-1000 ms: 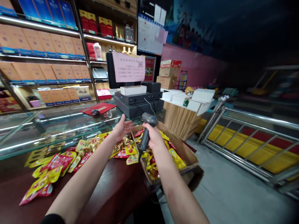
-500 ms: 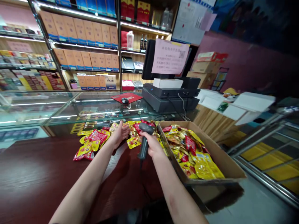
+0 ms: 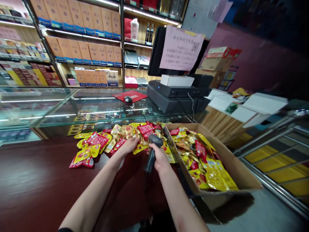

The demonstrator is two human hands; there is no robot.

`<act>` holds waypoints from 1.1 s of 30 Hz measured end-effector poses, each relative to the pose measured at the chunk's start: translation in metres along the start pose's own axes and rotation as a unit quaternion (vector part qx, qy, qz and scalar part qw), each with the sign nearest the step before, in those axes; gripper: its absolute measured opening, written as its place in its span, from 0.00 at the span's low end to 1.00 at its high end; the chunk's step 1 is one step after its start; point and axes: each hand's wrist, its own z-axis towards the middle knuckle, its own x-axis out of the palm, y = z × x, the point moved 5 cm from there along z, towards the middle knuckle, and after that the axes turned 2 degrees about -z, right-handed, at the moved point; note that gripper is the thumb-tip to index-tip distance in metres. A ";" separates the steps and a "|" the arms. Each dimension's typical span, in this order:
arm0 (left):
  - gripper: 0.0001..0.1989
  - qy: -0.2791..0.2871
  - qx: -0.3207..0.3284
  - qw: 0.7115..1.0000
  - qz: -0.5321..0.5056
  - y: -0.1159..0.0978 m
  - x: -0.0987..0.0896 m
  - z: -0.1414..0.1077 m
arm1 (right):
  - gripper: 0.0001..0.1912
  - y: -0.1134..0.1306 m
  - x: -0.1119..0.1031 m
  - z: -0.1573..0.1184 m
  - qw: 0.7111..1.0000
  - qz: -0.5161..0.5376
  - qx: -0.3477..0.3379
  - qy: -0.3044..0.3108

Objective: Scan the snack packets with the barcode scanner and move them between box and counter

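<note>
My right hand (image 3: 159,158) is wrapped round the handle of a dark grey barcode scanner (image 3: 151,158), its head turned toward the pile ahead. To its left, my left hand (image 3: 130,145) rests low at the near edge of a pile of snack packets (image 3: 145,129), close to the scanner. The fingers of this hand are mostly hidden, so I cannot make out whether a packet is in them. Red, yellow and gold packets lie in the pile; several more red and yellow packets (image 3: 88,153) sit at its left end on the dark red-brown table (image 3: 43,183).
On the right, an open cardboard box (image 3: 238,167) holds many similar packets. Behind the pile stand a glass display counter (image 3: 96,104), a mouse (image 3: 128,99) on a red mat and a monitor (image 3: 156,51) with a paper sheet. A metal rail (image 3: 272,138) runs at the far right.
My left hand has gone from fingers spread above the packets to lower and nearer the scanner, its fingers now turned away. The scanner stays in my right hand. The view has tilted slightly downward.
</note>
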 end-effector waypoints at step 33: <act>0.20 0.051 -0.008 0.997 -0.057 -0.021 -0.019 -0.008 | 0.09 0.029 0.035 -0.023 0.978 -0.104 -0.134 0.121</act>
